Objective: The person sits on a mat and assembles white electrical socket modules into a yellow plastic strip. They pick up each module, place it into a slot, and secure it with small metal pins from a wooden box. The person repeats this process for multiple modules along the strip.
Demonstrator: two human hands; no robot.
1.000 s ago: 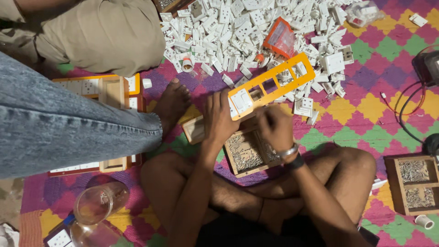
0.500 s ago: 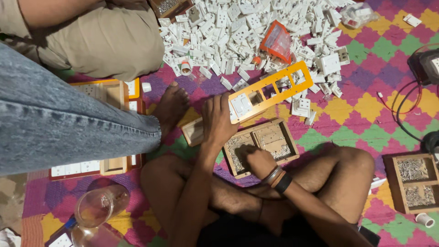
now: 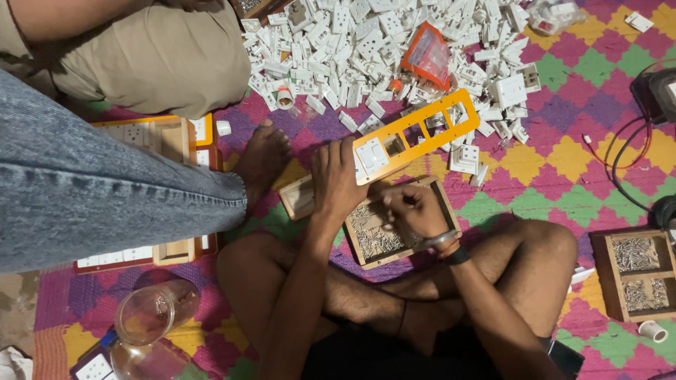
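Note:
My left hand (image 3: 336,177) grips the near end of a long orange frame plate (image 3: 422,127) that has several cut-out windows and a white switch (image 3: 372,156) fitted at that end. The plate is tilted up to the right. Just below it, my right hand (image 3: 415,210) hovers over a wooden tray of small screws (image 3: 372,243), fingers curled together and pointing down into the tray. Whether a screw is pinched between them is hidden. A bangle and a black band sit on that wrist. My crossed bare legs lie under both arms.
A big pile of white switch parts (image 3: 366,49) with an orange packet (image 3: 427,53) lies ahead. Another person's jeans leg (image 3: 91,193) and bare foot (image 3: 264,158) are at left, over wooden boards (image 3: 163,137). A glass jar (image 3: 151,318), a second screw box (image 3: 637,274) and black cables (image 3: 627,158) surround me.
My right hand came off the orange plate, dipped to the near edge of the screw tray, and has now moved back up over the tray. My left hand kept hold of the plate.

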